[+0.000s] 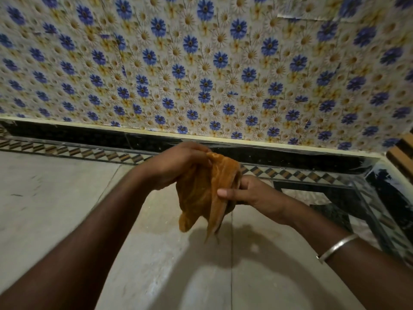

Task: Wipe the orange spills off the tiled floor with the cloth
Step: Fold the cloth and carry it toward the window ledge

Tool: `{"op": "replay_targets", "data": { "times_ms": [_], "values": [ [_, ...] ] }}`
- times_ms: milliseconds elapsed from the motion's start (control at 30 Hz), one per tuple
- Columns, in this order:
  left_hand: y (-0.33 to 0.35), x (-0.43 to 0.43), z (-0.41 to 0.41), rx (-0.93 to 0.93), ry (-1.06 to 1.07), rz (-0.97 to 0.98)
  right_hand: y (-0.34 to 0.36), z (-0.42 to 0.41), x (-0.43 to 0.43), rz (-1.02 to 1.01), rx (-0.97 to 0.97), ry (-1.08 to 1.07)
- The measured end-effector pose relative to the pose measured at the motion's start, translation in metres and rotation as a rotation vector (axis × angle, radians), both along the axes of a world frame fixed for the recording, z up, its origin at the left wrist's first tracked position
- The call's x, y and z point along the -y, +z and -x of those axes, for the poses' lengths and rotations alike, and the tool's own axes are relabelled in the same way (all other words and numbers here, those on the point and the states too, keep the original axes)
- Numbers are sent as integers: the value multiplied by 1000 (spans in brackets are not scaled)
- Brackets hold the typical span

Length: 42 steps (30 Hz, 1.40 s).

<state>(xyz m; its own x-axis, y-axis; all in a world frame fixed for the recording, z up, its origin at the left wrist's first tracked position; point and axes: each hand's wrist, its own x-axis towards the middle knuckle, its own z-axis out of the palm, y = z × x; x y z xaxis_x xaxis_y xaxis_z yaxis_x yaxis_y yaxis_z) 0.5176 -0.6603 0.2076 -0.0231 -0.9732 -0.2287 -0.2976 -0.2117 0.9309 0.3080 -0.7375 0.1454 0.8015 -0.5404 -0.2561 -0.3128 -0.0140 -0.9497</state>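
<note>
An orange-brown cloth [199, 193] hangs in the air above the pale tiled floor [67, 198], its corners drooping down. My left hand [176, 164] grips the cloth's top edge, fingers curled over it. My right hand [250, 193] pinches the cloth's right side between thumb and fingers; a metal bangle [337, 247] sits on that wrist. A faint yellowish smear [161, 227] shows on the floor just below the cloth. The hands' shadows fall on the tiles beneath.
A wall [223, 63] covered in blue and cream flower pattern rises close ahead, with a black skirting [111, 135] and a patterned tile border [89, 151] at its foot. Dark tiles [335, 198] fill the right corner. A wooden object [402, 153] shows at the right edge.
</note>
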Motion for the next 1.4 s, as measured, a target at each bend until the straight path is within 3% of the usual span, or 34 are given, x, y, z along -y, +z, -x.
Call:
{"op": "replay_targets", "data": {
  "times_ms": [67,167,233,367,500,700,800,933,1200,1400],
  "values": [
    [-2,2,-6,-108,81,-21,-1,-3,-4,-77,64,-71],
    [-26,-4,-19,-415,224,-100,0,-7,-8,-219,193,-233],
    [-51,-14,-20,-489,245,-151,1,-8,-6,-316,266,-348],
    [-82,-25,-4,-445,233,-120,0,-5,-3,-478,360,-452],
    [-71,-17,10,-411,334,-26,-11,2,-4,-446,300,-358],
    [-65,-9,8,-213,363,52,-14,6,2,-462,385,-474],
    [-74,-6,12,-117,480,72,-13,5,3,-376,383,-483],
    [-69,-8,36,141,599,285,-11,-1,-5,-118,246,-391],
    [-53,-2,60,47,458,368,-7,-7,-7,117,290,-360],
    [-52,-7,43,-167,518,312,-3,-1,-3,-45,331,-474]
  ]
}}
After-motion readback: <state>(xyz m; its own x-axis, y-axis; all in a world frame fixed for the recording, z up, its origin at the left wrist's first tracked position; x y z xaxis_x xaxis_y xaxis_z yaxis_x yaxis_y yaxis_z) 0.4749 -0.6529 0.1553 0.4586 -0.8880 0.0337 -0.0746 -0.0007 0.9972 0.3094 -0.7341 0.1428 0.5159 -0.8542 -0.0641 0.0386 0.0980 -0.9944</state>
